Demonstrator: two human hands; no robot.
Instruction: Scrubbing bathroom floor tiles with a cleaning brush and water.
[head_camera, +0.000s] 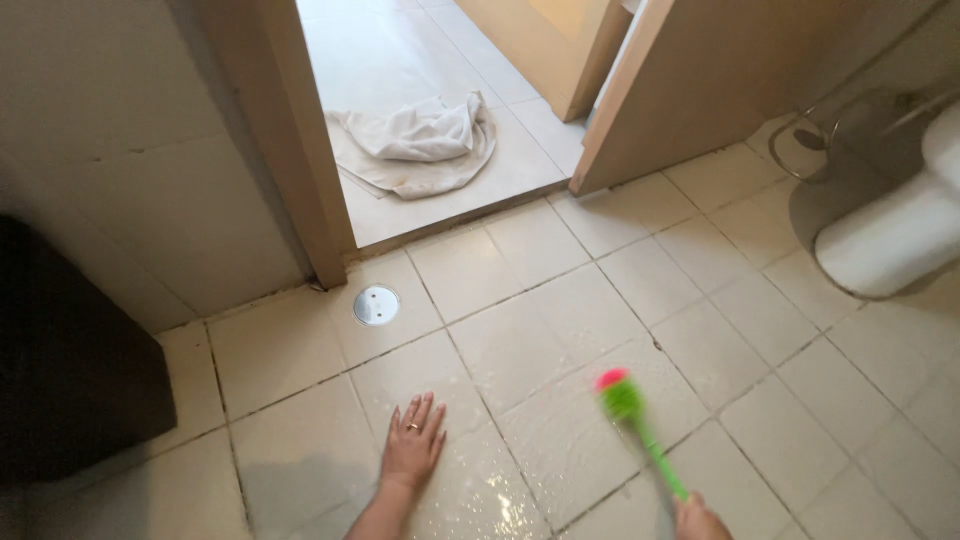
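Down on the tiled floor (560, 300), the left hand (412, 443) is lying flat with fingers spread, bracing on wet tile. Right of it, the right hand (698, 520) is closing its grip around a green brush (640, 428), whose pink-tipped head is hovering ahead. Wet, soapy tiles are showing around both hands; tiles beyond are looking dry, toward the drain cover (376, 305).

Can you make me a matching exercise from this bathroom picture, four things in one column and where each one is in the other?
Things:
1. brush
2. left hand
3. towel
4. drain cover

Places:
A. crumpled on the floor in the doorway
B. held in the right hand
C. set in a tile near the door frame
D. pressed flat on the wet tiles

Pairs: 1-B, 2-D, 3-A, 4-C
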